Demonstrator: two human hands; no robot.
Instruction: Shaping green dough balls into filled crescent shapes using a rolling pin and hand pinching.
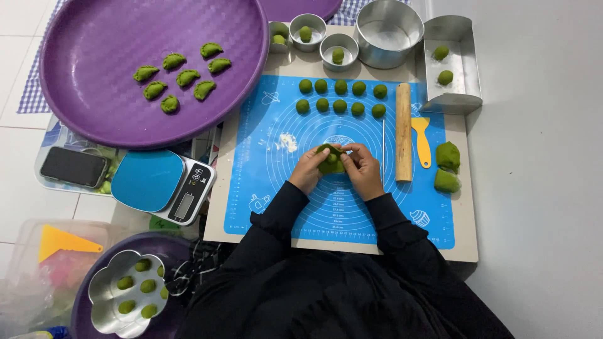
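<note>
Both hands pinching one green dough piece [331,162] over the middle of the blue mat [270,188]: left hand [309,169] gripping its near edge, right hand [361,169] pressing the fold shut. Filling probably inside, though hard to tell at this size. Risk: seam splitting or filling squeezing out under uneven pressure. Just right, thin metal rod [383,143] and rolling pin [403,132], easily knocked. Beyond, two rows of dough balls [340,96]; farther left, purple tray [94,119] holding finished dumplings [179,78].
</note>
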